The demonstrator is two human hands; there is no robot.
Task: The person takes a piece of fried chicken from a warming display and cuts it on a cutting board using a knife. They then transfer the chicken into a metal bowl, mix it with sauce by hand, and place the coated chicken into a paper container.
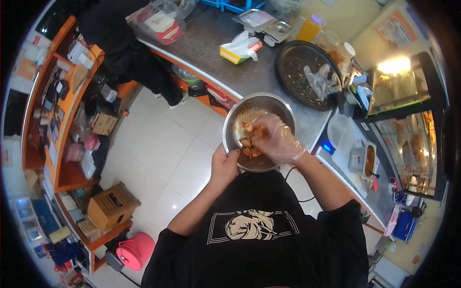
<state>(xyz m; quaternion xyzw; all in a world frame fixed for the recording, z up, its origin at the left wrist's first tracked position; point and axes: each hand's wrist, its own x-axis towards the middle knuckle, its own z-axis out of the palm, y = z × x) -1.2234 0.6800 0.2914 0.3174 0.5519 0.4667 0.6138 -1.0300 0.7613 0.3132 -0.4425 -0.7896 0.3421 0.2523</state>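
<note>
My left hand (224, 166) is closed on the near-left rim of a round steel mixing bowl (232, 113), thumb over the edge. The bowl is held up in front of my body, beside the counter. Inside lie several reddish-brown, sauced pieces of meat (248, 149), with orange sauce smeared on the bowl's wall. My right hand (277, 139), in a clear plastic glove, reaches into the bowl from the right and is among the meat pieces. Its fingers are blurred by motion and partly hidden, so their grip does not show.
On the steel counter (201, 45) are a black round tray (293, 72) with crumbs and a crumpled clear glove (322, 81), plus a tissue box (235, 55). A scale (328, 147) and a sauce container (361, 161) stand right. A person in dark clothes (120, 43) stands at upper left.
</note>
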